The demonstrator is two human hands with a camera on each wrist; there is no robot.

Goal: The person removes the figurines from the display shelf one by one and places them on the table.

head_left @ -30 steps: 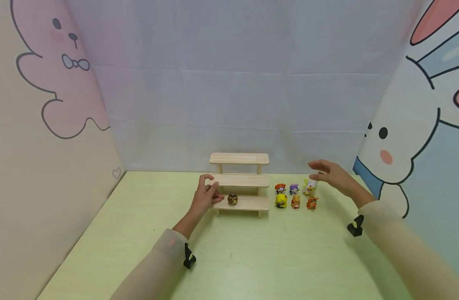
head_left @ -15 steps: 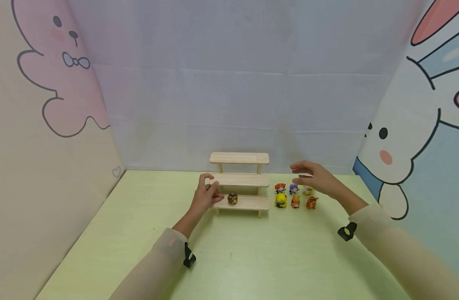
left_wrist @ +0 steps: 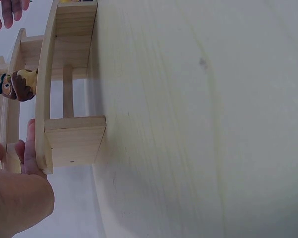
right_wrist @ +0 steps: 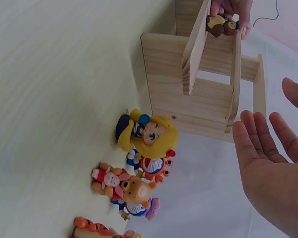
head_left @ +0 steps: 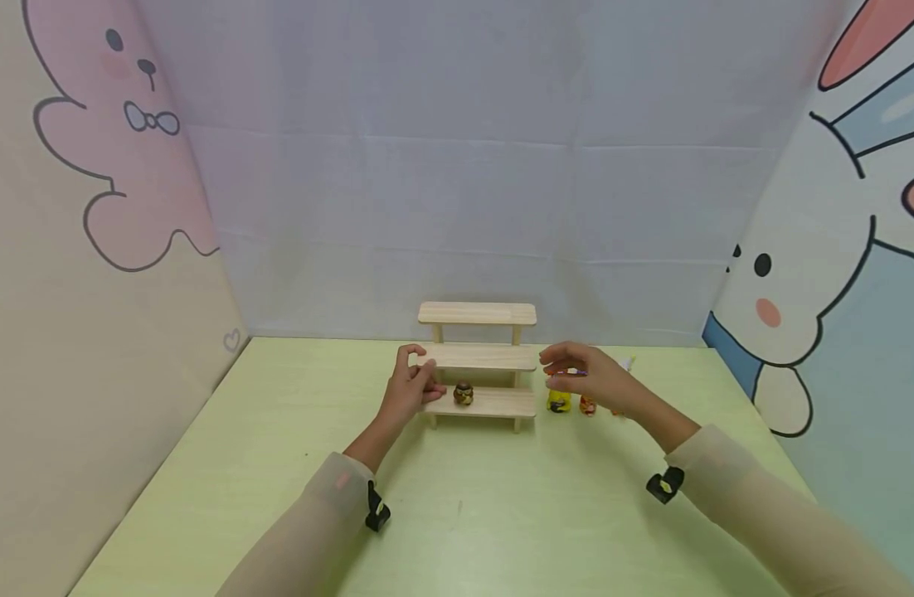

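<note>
A three-tier wooden display shelf (head_left: 487, 357) stands at the back of the table. My left hand (head_left: 405, 396) grips its left end, fingers curled at the middle and bottom boards. On the bottom board sits a brown owl figurine (head_left: 463, 394), just right of that hand; the left wrist view shows the owl (left_wrist: 23, 85) too. My right hand (head_left: 595, 381) hovers right of the shelf with nothing in it, its fingers (right_wrist: 260, 131) apart from the thumb. Beneath it stand a yellow-haired figurine (right_wrist: 156, 136) and a bear figurine (right_wrist: 134, 191), partly covered in the head view.
Beside these are an orange-hooded figurine (right_wrist: 151, 166), a purple-hatted figurine (right_wrist: 137, 209) and a striped tiger figurine (right_wrist: 89, 226). A pale curtain (head_left: 472, 166) hangs behind the table (head_left: 502, 514). Printed panels flank both sides.
My right hand has moved left and lower, from the right end of the figurines to beside the shelf. My left hand, the shelf and the owl have stayed put.
</note>
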